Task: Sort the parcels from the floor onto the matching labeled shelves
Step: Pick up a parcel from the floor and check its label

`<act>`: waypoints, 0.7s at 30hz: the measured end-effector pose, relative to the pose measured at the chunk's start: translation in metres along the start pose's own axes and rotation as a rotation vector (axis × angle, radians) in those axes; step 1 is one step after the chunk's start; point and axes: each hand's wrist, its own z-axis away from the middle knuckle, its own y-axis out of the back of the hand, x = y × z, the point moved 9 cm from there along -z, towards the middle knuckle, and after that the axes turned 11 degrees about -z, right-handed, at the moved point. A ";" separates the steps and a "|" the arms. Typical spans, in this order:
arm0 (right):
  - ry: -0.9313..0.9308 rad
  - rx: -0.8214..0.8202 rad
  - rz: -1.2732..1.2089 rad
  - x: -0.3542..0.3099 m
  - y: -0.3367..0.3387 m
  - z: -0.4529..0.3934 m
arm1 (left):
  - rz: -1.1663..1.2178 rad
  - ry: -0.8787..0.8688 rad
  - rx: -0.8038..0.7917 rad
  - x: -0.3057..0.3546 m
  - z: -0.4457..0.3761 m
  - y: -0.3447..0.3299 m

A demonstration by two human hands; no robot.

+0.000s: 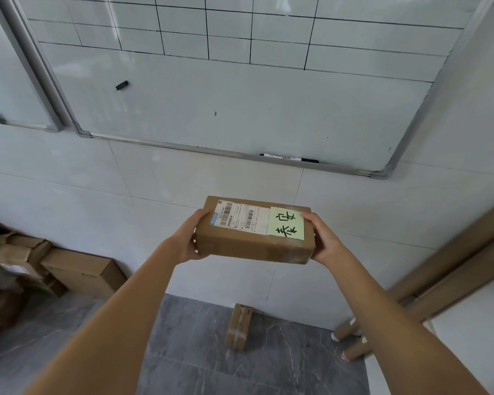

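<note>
Head camera looks forward and down at a brown cardboard parcel (254, 232) that is held up in the air in front of a white tiled wall (69, 178). The left hand (193, 238) is clamped on the left short end of the parcel, and the right hand (324, 240) is clamped on its right short end, so the hands are apart with the parcel between them. On top of the parcel there is a white shipping label (237, 216), and just beside it, toward the right hand, a pale green note (286, 223) with black handwritten characters. Above the parcel a whiteboard (240, 104) with a drawn grid hangs on the wall. Below the parcel, a smaller taped parcel (238, 326) lies on the grey floor (268, 366), touching the wall. Below and left of the held parcel there is a pile of cardboard boxes (40, 272). Right of the parcel, long cardboard tubes (439, 266) lean against the wall.
</note>
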 end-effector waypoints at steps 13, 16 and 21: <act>-0.209 -0.225 0.358 0.036 -0.017 0.013 | 0.237 -0.148 0.302 0.005 -0.011 0.030; -0.284 -0.310 0.560 0.046 -0.014 0.019 | 0.238 -0.165 0.336 0.010 -0.012 0.034; -0.290 -0.385 0.712 0.051 -0.022 0.028 | 0.176 -0.180 0.359 0.020 -0.009 0.028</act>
